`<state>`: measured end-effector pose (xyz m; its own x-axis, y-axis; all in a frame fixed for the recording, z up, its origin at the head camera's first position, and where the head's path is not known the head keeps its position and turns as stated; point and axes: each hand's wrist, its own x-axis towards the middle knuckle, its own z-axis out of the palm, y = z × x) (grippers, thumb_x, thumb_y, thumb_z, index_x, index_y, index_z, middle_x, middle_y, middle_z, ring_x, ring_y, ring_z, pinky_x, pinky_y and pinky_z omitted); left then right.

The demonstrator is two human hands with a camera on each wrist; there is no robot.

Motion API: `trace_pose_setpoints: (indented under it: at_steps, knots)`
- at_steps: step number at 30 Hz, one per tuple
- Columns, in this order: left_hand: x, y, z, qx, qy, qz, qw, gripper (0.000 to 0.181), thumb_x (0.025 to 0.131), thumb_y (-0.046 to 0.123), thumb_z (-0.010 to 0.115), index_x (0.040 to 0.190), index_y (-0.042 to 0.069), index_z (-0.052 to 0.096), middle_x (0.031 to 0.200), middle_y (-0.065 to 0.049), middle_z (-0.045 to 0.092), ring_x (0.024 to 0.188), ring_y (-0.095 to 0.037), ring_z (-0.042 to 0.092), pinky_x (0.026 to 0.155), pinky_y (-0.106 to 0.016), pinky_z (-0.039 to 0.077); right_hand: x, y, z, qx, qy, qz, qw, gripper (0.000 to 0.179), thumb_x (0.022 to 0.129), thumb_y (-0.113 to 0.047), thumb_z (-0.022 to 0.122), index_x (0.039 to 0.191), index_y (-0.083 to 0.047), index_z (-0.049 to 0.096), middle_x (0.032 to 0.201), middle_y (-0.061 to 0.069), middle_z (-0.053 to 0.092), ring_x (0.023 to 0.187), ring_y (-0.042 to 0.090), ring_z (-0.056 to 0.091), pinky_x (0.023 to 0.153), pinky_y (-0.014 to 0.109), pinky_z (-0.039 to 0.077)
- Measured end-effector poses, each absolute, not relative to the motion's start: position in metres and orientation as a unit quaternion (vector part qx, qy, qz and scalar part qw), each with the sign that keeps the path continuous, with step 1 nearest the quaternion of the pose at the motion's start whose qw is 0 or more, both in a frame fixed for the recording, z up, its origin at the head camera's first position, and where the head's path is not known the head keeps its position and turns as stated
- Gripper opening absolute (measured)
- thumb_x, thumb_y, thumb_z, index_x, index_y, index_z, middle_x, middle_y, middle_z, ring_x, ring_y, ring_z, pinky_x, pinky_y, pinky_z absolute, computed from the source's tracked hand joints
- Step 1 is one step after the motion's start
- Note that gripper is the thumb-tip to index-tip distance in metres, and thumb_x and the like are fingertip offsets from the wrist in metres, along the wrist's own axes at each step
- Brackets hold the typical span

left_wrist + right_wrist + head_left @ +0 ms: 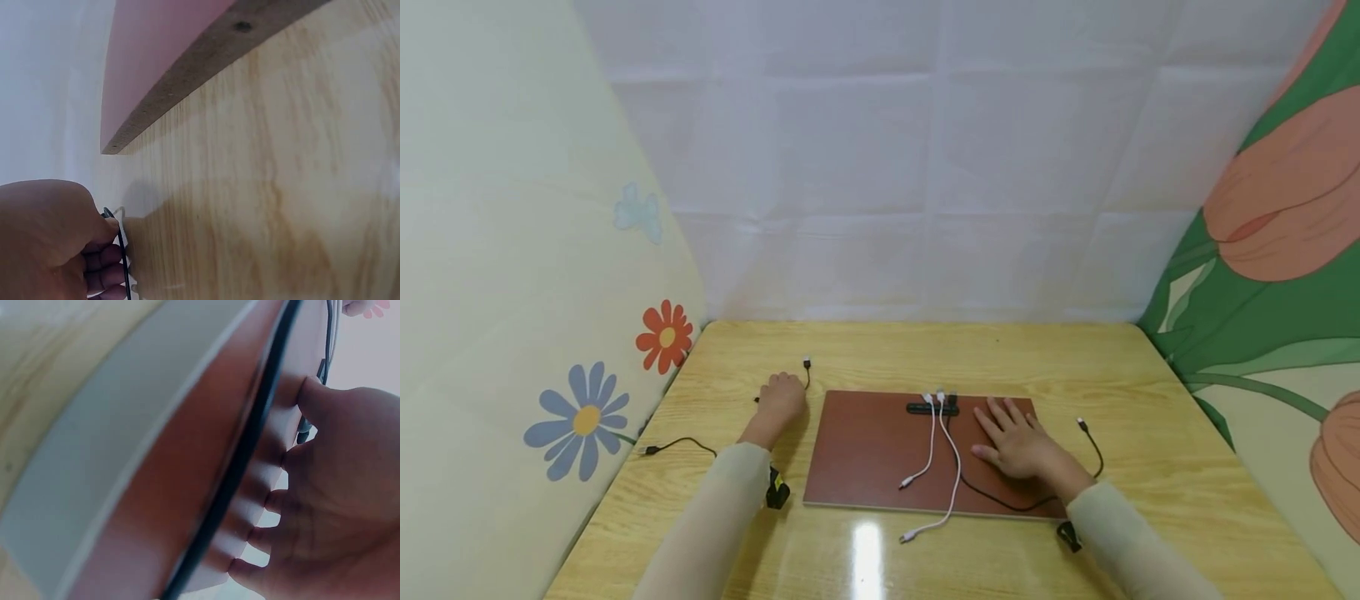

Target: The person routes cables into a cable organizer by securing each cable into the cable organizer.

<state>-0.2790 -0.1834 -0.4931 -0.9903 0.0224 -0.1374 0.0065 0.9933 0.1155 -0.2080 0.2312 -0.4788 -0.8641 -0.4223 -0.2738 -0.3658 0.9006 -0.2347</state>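
Observation:
Left of the reddish-brown board (865, 450), my left hand (782, 398) pinches a thin black cable (124, 262) close over the table; its plug (807, 363) sticks out beyond the fingers. My right hand (1011, 442) rests palm down on the right part of the board, fingers spread. Next to it, at the board's back edge, a black cable holder (917, 408) has a short white cable (932, 450), a longer white cable (957, 483) and a black cable (992, 498) at it. The black cable runs under my right forearm, seen close in the right wrist view.
Another black cable end (651, 450) lies on the table (865, 354) at the left. A black cable's plug (1082, 423) lies right of the board. White cloth (925, 208) hangs behind the table, with flower-printed sheets at both sides.

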Motion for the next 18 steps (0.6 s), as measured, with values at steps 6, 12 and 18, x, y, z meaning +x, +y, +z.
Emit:
trace_pose_setpoints:
  at_steps: [6,12,18]
  knots:
    - [-0.280,-0.182,-0.488,0.023,0.996,0.045,0.075,0.026,0.103,0.004,0.043,0.113,-0.016,0.057,0.106,-0.028,0.059,0.106,-0.045,0.057,0.093,-0.058,0.049,-0.203,0.229,-0.479,-0.197,0.965,-0.091,0.144,0.069,0.106,-0.047,0.045,0.159,-0.006,0.029,0.165,0.027,0.016,0.149,0.053,0.009,0.112,0.074,0.015]
    - [-0.281,-0.185,-0.482,0.009,0.991,0.082,0.101,0.024,0.104,0.004,0.041,0.115,-0.013,0.053,0.095,-0.022,0.063,0.087,-0.034,0.064,0.078,-0.048,0.055,-0.204,0.231,-0.482,-0.200,0.966,-0.090,0.138,0.071,0.106,-0.050,0.042,0.159,-0.005,0.028,0.164,0.028,0.016,0.149,0.054,0.009,0.112,0.074,0.014]
    - [-0.280,-0.190,-0.477,0.013,0.988,0.110,0.106,0.022,0.103,0.004,0.040,0.109,-0.009,0.057,0.089,-0.018,0.063,0.076,-0.026,0.057,0.067,-0.039,0.049,-0.205,0.230,-0.480,-0.200,0.966,-0.084,0.144,0.072,0.106,-0.051,0.042,0.159,-0.005,0.027,0.165,0.027,0.015,0.150,0.053,0.008,0.113,0.074,0.014]
